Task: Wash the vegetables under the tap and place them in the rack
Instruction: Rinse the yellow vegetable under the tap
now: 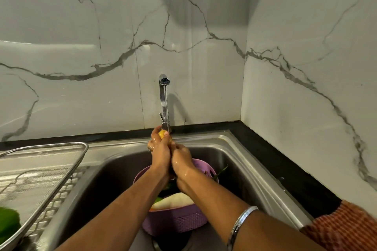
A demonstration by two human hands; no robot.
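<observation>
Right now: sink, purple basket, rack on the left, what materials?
Sink: likely stainless steel, brushed sheen with soft reflections. Purple basket: looks like moulded plastic, matte, woven-pattern perforated wall. Rack: metal wire rim with fine mesh, silvery, probably steel.

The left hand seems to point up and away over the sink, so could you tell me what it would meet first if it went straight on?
Probably the tap: the left hand, gripping the yellow vegetable, points at the tap's base, just beyond its fingertips. Depth is unclear here.
</observation>
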